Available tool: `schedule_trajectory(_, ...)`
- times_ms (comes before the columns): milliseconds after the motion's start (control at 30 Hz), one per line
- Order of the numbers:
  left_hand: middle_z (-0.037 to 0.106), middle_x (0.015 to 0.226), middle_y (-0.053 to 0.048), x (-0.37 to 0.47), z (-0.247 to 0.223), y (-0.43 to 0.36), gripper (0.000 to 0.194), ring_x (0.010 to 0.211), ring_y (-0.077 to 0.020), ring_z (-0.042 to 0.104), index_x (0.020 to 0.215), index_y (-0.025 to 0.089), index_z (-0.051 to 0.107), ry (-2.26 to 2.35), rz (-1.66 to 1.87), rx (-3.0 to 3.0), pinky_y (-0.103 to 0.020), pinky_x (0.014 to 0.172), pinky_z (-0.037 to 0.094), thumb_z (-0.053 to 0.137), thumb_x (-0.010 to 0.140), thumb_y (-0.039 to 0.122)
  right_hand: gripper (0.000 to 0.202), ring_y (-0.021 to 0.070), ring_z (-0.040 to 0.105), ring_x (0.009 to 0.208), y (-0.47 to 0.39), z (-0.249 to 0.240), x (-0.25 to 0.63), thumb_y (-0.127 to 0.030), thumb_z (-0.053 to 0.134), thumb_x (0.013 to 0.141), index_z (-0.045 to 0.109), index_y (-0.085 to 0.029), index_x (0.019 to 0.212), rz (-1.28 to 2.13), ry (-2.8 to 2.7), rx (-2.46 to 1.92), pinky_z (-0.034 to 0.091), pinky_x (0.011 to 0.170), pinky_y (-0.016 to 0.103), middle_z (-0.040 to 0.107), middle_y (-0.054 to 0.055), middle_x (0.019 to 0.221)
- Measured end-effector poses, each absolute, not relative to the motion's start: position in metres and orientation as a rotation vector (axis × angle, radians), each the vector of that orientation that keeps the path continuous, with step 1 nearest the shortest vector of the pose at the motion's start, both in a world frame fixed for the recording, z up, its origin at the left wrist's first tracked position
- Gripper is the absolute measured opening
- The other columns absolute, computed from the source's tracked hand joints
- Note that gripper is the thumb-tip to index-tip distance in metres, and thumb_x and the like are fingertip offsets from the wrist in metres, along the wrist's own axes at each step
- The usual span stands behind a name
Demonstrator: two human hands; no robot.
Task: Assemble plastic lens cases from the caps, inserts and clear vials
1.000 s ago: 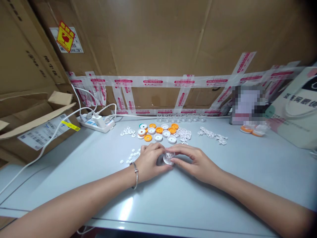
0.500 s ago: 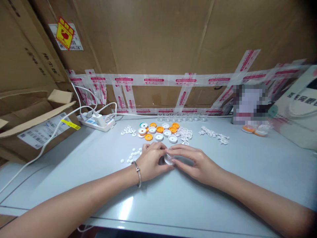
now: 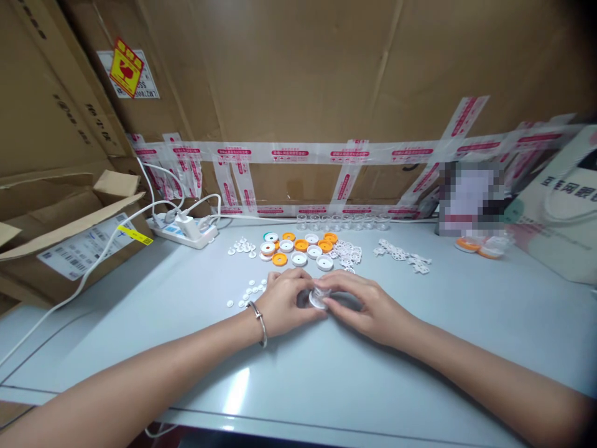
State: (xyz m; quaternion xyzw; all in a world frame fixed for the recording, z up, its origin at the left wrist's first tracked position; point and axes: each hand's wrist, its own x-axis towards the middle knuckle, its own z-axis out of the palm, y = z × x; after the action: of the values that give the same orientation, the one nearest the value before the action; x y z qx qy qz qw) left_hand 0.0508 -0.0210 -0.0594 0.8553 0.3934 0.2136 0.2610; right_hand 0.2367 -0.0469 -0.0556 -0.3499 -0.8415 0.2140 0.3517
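Observation:
Between my fingertips, low over the table, is a small round clear plastic cup (image 3: 318, 300). My left hand (image 3: 289, 303) closes on it from the left, thumb in front and fingers behind. From the other side my right hand (image 3: 366, 305) pinches it with thumb and forefinger. The fingers cover part of the cup. Just beyond the hands lie white rings (image 3: 299, 259) and orange rings (image 3: 280, 259), beside a heap of white openwork pieces (image 3: 346, 252). Small white discs (image 3: 245, 297) are scattered left of my left hand, and white pegged pieces (image 3: 241, 247) lie farther back.
A row of clear cups (image 3: 342, 222) lines the back of the grey table (image 3: 364, 386). More white openwork parts (image 3: 403, 254) lie right of centre. A power strip (image 3: 186, 231) with cables and an open cardboard box (image 3: 84, 236) stand left; a paper bag (image 3: 559, 205) stands right.
The fingers have shifted very slightly around the clear cup, and more of its top shows now. The camera view has moved a little. Everything on the table stays in place.

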Motion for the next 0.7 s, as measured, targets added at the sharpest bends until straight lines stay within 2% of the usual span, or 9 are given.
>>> schedule_trajectory(100,0.061,0.1,-0.006,0.051,-0.06,-0.021,0.033,0.093,-0.0205,0.055,0.095,0.018,0.065,1.04,0.672,2.185,-0.031,0.083,0.04,0.068,0.068,0.036,0.024,0.0183,0.06,0.096,-0.045,-0.057,0.236,-0.022,0.054,0.081,0.06,-0.022,0.104,0.741,-2.033,-1.001,0.052,0.084,0.034,0.063,0.007,0.102)
schedule_trajectory(233,0.066,0.089,-0.005,0.052,-0.055,-0.024,0.031,0.078,-0.0165,0.058,0.098,0.015,0.064,0.966,0.756,1.876,-0.026,0.071,0.044,0.063,0.073,0.034,0.022,0.0184,0.062,0.097,-0.044,-0.047,0.233,-0.03,0.059,0.079,0.06,-0.021,0.098,0.963,-1.735,-1.091,0.051,0.086,0.035,0.063,0.007,0.108)
schedule_trajectory(367,0.066,0.093,-0.007,0.052,-0.043,-0.03,0.033,0.083,-0.0165,0.059,0.103,0.013,0.062,0.789,0.831,1.563,-0.025,0.074,0.045,0.062,0.075,0.031,0.025,0.0194,0.062,0.097,-0.045,-0.028,0.227,-0.035,0.067,0.071,0.061,-0.021,0.091,1.012,-1.566,-1.084,0.05,0.086,0.035,0.066,0.005,0.103)
schedule_trajectory(467,0.065,0.092,-0.004,0.051,-0.034,-0.036,0.03,0.085,-0.0153,0.058,0.103,0.015,0.063,0.729,0.855,1.517,-0.024,0.077,0.044,0.063,0.076,0.028,0.025,0.018,0.064,0.089,-0.047,-0.016,0.223,-0.034,0.071,0.067,0.062,-0.021,0.085,1.017,-1.547,-1.055,0.052,0.081,0.034,0.068,0.003,0.095)
schedule_trajectory(700,0.061,0.083,-0.001,0.043,-0.026,-0.039,0.022,0.077,-0.0107,0.052,0.099,0.018,0.065,0.648,0.835,1.521,-0.02,0.071,0.041,0.06,0.08,0.027,0.016,0.0149,0.065,0.088,-0.051,0.001,0.219,-0.027,0.068,0.072,0.065,-0.022,0.086,0.976,-1.641,-0.962,0.053,0.079,0.028,0.07,0.0,0.092)
